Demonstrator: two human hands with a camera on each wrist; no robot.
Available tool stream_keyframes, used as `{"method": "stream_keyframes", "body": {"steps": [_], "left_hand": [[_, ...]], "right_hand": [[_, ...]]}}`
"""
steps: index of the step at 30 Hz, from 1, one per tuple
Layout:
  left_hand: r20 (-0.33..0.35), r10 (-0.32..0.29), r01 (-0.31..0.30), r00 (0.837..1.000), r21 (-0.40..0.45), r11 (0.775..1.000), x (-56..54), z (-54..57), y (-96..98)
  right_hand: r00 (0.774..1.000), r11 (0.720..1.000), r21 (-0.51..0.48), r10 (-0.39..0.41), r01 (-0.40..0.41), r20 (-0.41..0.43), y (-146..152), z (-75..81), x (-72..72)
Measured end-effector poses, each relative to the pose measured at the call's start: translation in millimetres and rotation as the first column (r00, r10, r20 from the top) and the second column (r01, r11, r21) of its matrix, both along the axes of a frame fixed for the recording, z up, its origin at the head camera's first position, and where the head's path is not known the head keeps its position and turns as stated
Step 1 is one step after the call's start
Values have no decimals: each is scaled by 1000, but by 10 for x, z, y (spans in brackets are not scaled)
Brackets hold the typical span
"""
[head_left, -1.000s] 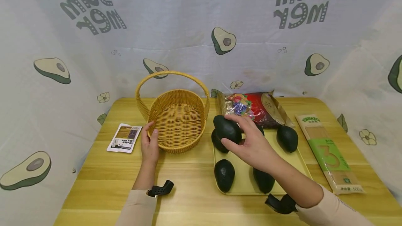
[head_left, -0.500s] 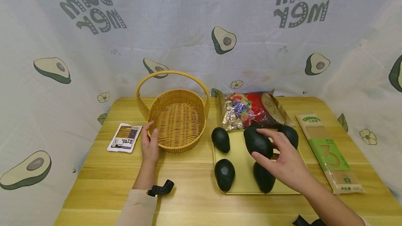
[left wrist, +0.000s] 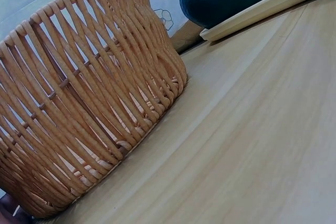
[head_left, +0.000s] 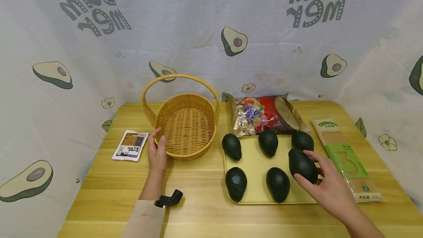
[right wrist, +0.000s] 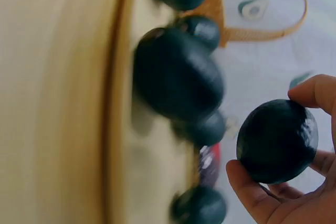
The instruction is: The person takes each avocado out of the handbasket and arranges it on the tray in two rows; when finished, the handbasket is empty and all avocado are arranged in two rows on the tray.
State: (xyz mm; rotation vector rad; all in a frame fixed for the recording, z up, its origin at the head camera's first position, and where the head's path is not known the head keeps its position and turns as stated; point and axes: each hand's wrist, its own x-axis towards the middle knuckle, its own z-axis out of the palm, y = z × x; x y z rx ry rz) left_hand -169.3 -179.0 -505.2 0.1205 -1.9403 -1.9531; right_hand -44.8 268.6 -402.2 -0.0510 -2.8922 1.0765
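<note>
My right hand [head_left: 330, 184] grips a dark green avocado [head_left: 303, 165] over the right side of a yellow tray [head_left: 257, 179]. In the right wrist view the thumb and fingers close round this avocado [right wrist: 277, 141], with the tray's fruit beyond it. Several more avocados lie on the tray, among them one at the front middle [head_left: 278, 184] and one at the front left [head_left: 236, 184]. My left hand [head_left: 157, 157] rests its fingers against the left side of a woven basket [head_left: 188, 155] with a tall handle. Bare weave shows inside the basket.
A red and clear bag of wrapped sweets [head_left: 264, 115] lies behind the tray. To its right is a long noodle packet [head_left: 347, 161]. A small white-edged pouch [head_left: 131, 145] lies left of the basket. A printed cloth [head_left: 198, 21] hangs behind the table.
My right hand has carried the avocado rightward and toward me, from the tray's left back to its right side. The left hand and the basket have stayed in place.
</note>
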Motion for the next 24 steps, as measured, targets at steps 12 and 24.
{"method": "stream_keyframes", "body": {"steps": [12,24], "left_hand": [[-16,3,-3,1000,19,1000,5,-13,-4],[-4,-10,10,1000,6,1000,-2,-18,-10]], "right_hand": [[997,993,101,-57,61,-42,483,-418,45],[993,978,201,-67,47,94,671,-458,36]]}}
